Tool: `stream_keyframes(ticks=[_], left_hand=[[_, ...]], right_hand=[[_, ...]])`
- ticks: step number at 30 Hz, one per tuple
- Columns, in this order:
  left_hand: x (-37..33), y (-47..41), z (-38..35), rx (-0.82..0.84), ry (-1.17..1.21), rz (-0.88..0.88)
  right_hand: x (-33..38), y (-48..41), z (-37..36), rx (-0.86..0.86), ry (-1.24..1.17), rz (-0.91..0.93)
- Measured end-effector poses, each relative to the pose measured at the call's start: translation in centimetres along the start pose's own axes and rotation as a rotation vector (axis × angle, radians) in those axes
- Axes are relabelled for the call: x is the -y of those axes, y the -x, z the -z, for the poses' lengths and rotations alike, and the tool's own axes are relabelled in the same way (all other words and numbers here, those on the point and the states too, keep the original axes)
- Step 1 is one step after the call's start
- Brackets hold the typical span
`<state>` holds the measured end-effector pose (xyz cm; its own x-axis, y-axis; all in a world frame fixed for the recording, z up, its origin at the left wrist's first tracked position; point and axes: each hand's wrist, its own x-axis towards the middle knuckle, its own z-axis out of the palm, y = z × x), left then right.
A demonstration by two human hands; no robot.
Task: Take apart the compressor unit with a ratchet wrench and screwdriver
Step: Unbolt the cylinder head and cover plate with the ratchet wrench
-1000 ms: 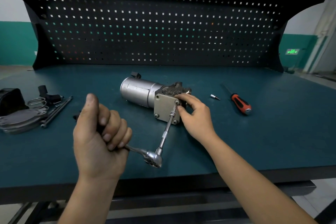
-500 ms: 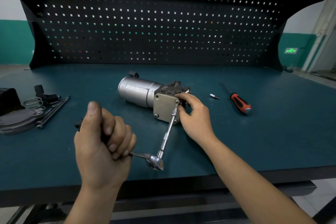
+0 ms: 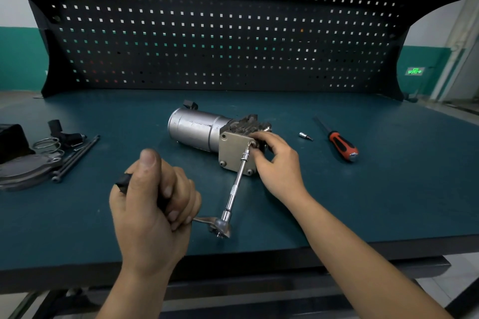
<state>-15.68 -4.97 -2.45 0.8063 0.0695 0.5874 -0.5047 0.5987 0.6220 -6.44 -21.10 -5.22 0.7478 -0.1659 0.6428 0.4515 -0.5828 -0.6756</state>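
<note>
The compressor unit (image 3: 197, 128), a silver cylinder with a dark block and a tan square end plate (image 3: 232, 151), lies on its side mid-table. A ratchet wrench (image 3: 223, 225) with a long extension bar (image 3: 237, 181) reaches up to the bolt at the plate's upper right corner. My left hand (image 3: 153, 204) grips the wrench's black handle, thumb up. My right hand (image 3: 278, 163) holds the compressor's block at the plate's right edge, fingertips beside the socket. A red-and-black screwdriver (image 3: 339, 144) lies to the right.
A small socket bit (image 3: 305, 136) lies between compressor and screwdriver. At the left sit removed parts: a grey cover plate (image 3: 24, 171), long bolts (image 3: 76, 156), a wire spring (image 3: 48, 144) and black fittings (image 3: 64, 133). A black pegboard (image 3: 220, 33) backs the green table (image 3: 363, 202).
My left hand has swung the wrench handle slightly right and toward the table's front edge. My right hand stays on the compressor, which has not moved.
</note>
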Motion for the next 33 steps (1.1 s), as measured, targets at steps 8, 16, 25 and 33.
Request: stream_keyframes(ticks=[8,16,25,33], left_hand=[[0.5,0.5,0.2,-0.016,0.013,0.002],[0.3,0.4,-0.1,0.012,0.006,-0.005],[0.1,-0.3,-0.7,-0.207,0.021,0.068],[-1.4,-5.7,-1.3,-0.308,0.154,0.174]], right_hand=[[0.1,0.1,0.0,0.003,0.001,0.002],[0.0,0.0,0.0,0.0,-0.007,-0.003],[-0.1,0.0,0.0,0.014,-0.054,-0.03],[-0.2,-0.1,0.3,0.05,-0.101,-0.06]])
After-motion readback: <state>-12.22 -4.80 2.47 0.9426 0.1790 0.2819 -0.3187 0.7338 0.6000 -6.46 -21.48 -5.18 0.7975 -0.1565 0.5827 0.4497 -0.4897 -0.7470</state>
